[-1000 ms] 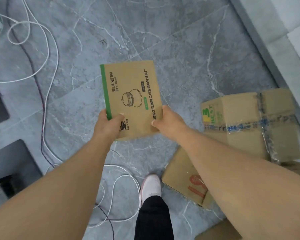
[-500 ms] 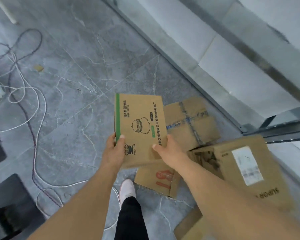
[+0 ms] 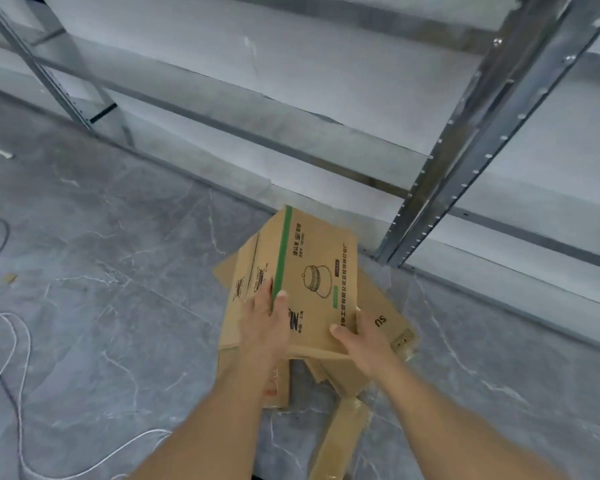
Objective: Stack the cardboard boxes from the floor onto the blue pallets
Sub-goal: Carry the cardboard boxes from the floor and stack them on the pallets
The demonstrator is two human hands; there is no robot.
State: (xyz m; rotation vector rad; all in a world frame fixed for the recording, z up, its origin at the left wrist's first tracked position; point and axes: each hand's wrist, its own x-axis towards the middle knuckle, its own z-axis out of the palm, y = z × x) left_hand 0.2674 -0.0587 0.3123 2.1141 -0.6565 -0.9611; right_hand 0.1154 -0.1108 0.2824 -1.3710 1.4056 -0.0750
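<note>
I carry a small cardboard box (image 3: 312,275) with a green stripe and a lamp drawing on its top. My left hand (image 3: 265,323) grips its near left edge, thumb on top by the stripe. My right hand (image 3: 361,341) grips the near right corner, thumb on the top face. The box is held in the air, tilted, above other cardboard boxes (image 3: 385,320) lying on the grey floor. No blue pallet is in view.
A metal shelving rack (image 3: 465,168) with a perforated upright stands straight ahead, along a pale wall. White and dark cables (image 3: 11,341) trail over the floor at the left. Flattened cardboard (image 3: 343,434) lies near my feet.
My view has swung up and to the right, from the floor and cables to the rack. The box went with both hands and now shows its left side face too.
</note>
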